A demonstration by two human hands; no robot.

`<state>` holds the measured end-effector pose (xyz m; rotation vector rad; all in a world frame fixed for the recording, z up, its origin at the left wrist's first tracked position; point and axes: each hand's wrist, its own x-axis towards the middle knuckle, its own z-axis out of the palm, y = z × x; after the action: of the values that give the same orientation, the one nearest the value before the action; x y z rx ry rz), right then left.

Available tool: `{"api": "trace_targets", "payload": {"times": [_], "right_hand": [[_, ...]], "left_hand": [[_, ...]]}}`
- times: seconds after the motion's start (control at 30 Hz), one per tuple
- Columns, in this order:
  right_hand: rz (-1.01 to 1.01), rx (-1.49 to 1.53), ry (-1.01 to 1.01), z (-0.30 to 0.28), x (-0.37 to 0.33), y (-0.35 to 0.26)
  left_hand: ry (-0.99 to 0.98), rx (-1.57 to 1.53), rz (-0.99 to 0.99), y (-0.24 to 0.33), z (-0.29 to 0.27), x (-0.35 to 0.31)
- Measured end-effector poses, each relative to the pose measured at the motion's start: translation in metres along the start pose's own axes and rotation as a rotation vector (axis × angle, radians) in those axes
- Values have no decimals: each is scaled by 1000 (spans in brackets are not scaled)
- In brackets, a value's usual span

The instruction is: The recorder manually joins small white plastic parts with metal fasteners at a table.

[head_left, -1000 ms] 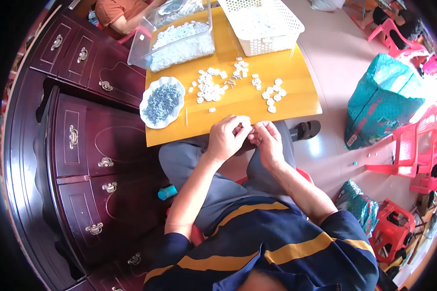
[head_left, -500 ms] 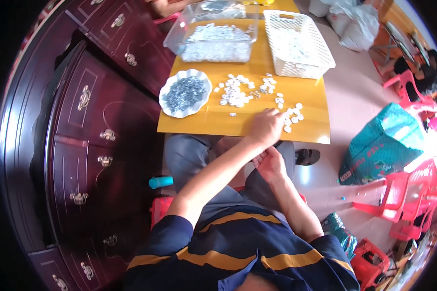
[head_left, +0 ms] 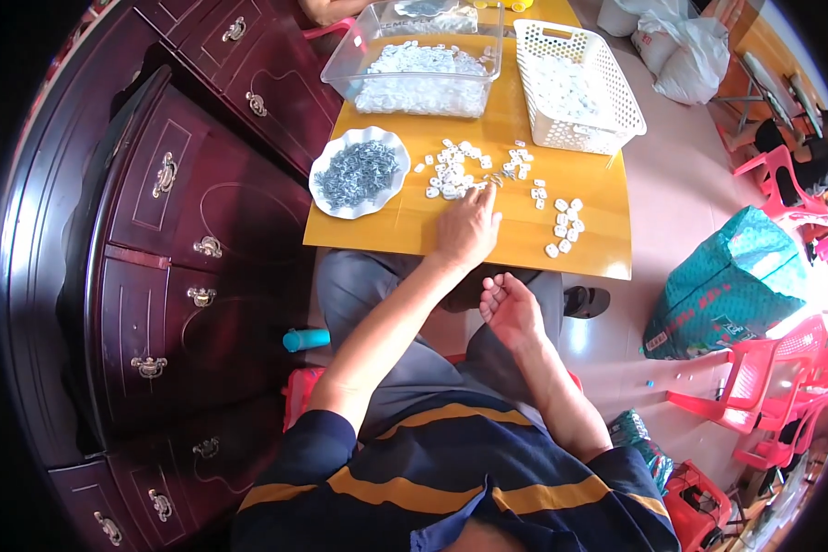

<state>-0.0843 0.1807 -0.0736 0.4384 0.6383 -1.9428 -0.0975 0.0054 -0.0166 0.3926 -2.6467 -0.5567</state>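
My left hand [head_left: 469,226] reaches over the yellow table, its fingertips at a few small metal pieces [head_left: 495,178] beside a pile of small white plastic pieces [head_left: 451,171]. Its fingers are stretched forward, and nothing shows between them. Palm up over my lap, just off the table's front edge, my right hand [head_left: 513,311] has its fingers curled in; whatever they hold, if anything, is too small to make out. Another group of white pieces [head_left: 566,227] lies to the right on the table. A scalloped white dish [head_left: 323,195] full of small grey metal parts stands at the left.
A clear plastic bin [head_left: 340,81] and a white perforated basket [head_left: 618,131], both holding white pieces, stand at the table's far side. Dark drawers [head_left: 166,230] rise at my left. A teal bag [head_left: 708,285] and red chairs [head_left: 750,373] are on the right.
My left hand has moved left and away from me, from beside the right group of white pieces to the metal pieces. My right hand stays below the table edge, now apart from the left wrist.
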Motion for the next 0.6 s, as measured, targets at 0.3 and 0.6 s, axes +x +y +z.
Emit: {"api": "trace_targets", "payload": {"times": [0.3,0.6], "right_hand": [[-9,-4,20,4,-2,-3],[-72,-44,56,4,-1,-3]], "left_hand": [[-47,93,16,3,-1,4],[-41,87,148,-4,-1,-16]]}}
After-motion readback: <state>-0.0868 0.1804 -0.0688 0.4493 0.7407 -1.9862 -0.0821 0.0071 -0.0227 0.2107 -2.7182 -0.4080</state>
